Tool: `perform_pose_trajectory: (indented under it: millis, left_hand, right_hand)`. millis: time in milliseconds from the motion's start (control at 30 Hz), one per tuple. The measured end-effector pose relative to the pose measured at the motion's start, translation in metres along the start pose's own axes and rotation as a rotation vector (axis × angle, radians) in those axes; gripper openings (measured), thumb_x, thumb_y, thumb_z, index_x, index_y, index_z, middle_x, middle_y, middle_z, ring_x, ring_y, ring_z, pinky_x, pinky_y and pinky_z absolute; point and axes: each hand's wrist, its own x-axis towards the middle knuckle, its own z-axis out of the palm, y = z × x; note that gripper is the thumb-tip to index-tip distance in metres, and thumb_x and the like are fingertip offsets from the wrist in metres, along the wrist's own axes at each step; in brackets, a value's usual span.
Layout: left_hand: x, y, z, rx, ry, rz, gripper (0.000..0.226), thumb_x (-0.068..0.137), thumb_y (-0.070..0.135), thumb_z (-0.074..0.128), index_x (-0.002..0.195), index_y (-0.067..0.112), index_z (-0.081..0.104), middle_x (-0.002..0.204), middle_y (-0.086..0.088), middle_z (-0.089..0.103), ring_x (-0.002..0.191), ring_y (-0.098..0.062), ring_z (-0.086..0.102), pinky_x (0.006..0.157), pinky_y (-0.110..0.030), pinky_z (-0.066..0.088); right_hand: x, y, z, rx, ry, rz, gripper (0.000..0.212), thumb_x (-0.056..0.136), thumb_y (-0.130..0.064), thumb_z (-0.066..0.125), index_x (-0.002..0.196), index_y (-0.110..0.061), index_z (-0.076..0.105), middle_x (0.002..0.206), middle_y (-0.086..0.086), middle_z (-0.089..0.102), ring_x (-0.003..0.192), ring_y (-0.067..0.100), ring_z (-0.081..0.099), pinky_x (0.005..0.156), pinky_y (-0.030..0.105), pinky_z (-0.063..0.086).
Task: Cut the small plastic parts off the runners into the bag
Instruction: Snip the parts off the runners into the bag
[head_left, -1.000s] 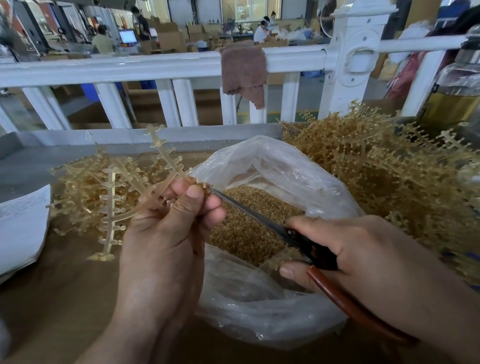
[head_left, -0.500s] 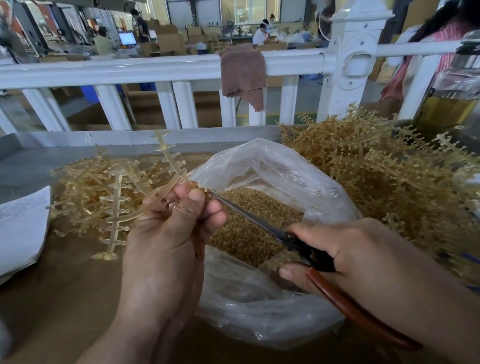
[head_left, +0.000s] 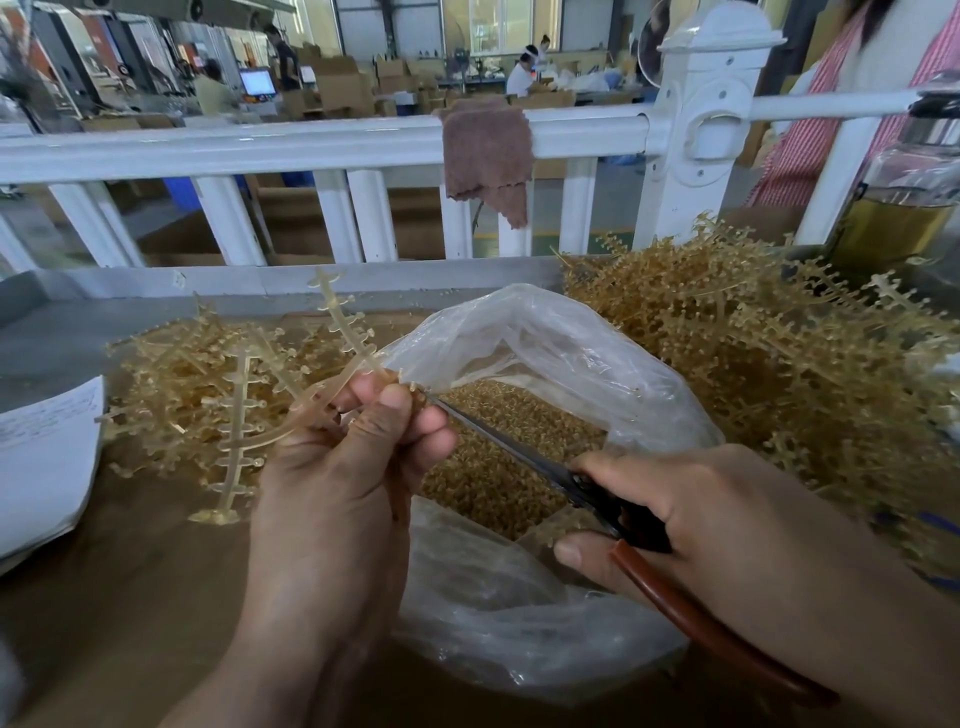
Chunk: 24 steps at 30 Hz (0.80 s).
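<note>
My left hand (head_left: 343, 467) pinches a pale amber runner (head_left: 345, 325) between thumb and fingers, its branches sticking up and to the left. My right hand (head_left: 691, 514) grips scissors (head_left: 519, 447) with red-brown handles. The blade tips meet the runner right at my left fingertips, over the mouth of the clear plastic bag (head_left: 545, 358). Inside the bag lies a heap of small amber cut parts (head_left: 498, 467).
A pile of stripped runners (head_left: 182, 395) lies left of the bag, and a bigger heap of runners (head_left: 753, 364) right of it. White paper sheets (head_left: 41, 457) sit at the left edge. A white fence (head_left: 311, 150) with a brown cloth (head_left: 488, 156) bounds the back; a bottle (head_left: 904, 208) stands far right.
The runner has shifted slightly in my left fingers and the scissors stay at my fingertips. Both hands hold nearly the same place over the bag.
</note>
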Motion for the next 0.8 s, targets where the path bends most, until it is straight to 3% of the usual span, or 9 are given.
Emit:
perform_pose_trajectory:
  millis: [300, 533, 667, 800]
  left_hand:
    - [-0.001, 0.0, 0.002, -0.013, -0.005, 0.0, 0.025, 0.086, 0.015, 0.065, 0.067, 0.029, 0.074, 0.072, 0.004, 0.068, 0.07, -0.01, 0.071, 0.066, -0.021, 0.058]
    - [0.001, 0.002, 0.0, -0.02, 0.004, -0.018, 0.02, 0.084, 0.016, 0.068, 0.069, 0.028, 0.074, 0.075, -0.001, 0.07, 0.072, -0.013, 0.073, 0.065, -0.022, 0.059]
    - [0.001, 0.002, 0.0, -0.004, -0.004, -0.013, 0.019, 0.083, 0.016, 0.068, 0.069, 0.028, 0.074, 0.073, 0.001, 0.068, 0.069, -0.013, 0.071, 0.063, -0.022, 0.058]
    - [0.001, 0.002, 0.001, 0.007, 0.001, -0.012, 0.019, 0.082, 0.017, 0.068, 0.067, 0.028, 0.075, 0.073, 0.003, 0.068, 0.067, -0.012, 0.07, 0.061, -0.021, 0.058]
  right_hand:
    - [0.001, 0.0, 0.003, -0.025, -0.006, 0.013, 0.057, 0.076, -0.076, 0.036, 0.104, -0.034, 0.062, 0.063, -0.009, 0.061, 0.067, 0.002, 0.061, 0.056, 0.017, 0.046]
    - [0.002, 0.003, 0.008, -0.033, 0.039, 0.014, 0.067, 0.073, -0.08, 0.031, 0.106, -0.031, 0.062, 0.067, -0.013, 0.062, 0.072, -0.001, 0.059, 0.06, 0.02, 0.047]
    - [0.004, 0.006, 0.011, -0.07, 0.06, 0.02, 0.07, 0.069, -0.082, 0.027, 0.112, -0.035, 0.057, 0.074, -0.019, 0.061, 0.082, -0.006, 0.056, 0.064, 0.019, 0.048]
    - [0.004, 0.004, 0.012, -0.11, 0.076, 0.021, 0.071, 0.069, -0.082, 0.028, 0.118, -0.039, 0.056, 0.077, -0.021, 0.065, 0.074, 0.0, 0.059, 0.062, 0.02, 0.05]
